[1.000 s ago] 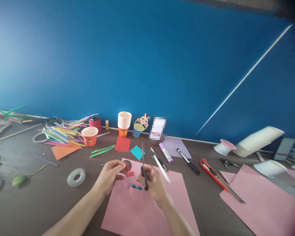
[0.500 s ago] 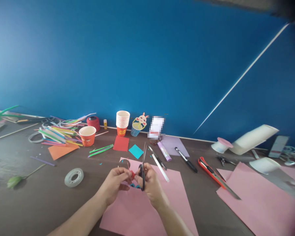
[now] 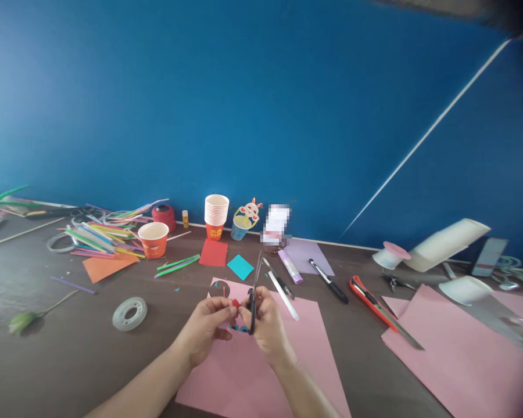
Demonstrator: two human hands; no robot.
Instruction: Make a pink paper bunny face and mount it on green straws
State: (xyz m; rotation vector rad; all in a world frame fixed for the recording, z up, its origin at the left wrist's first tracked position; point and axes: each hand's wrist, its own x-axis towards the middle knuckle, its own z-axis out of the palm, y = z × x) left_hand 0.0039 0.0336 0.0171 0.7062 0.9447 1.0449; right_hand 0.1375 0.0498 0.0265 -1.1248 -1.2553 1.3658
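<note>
Fingers of the left hand [image 3: 203,328] sit narrow in the head view, pinching a small red piece [image 3: 236,303]; those of the right hand [image 3: 271,334] are closed round scissors [image 3: 252,313], blades up towards the wall, thumb close by the red piece. Both work over a pink sheet [image 3: 265,377] on the worktop [image 3: 70,366], two blue-and-dark pieces [image 3: 243,329] just under them. I read the step as handling the red paper between cuts; another cut would call for a firm left pinch and the blades swung onto its edge. Containers, far side: tall nested stack of paper cups [image 3: 217,216], contents hidden from me; single orange cup [image 3: 154,244], pale inside showing, beside the straws [image 3: 98,237]; blue cup [image 3: 239,231] with yellow strips and a rabbit figure [image 3: 252,211] above its rim.
</note>
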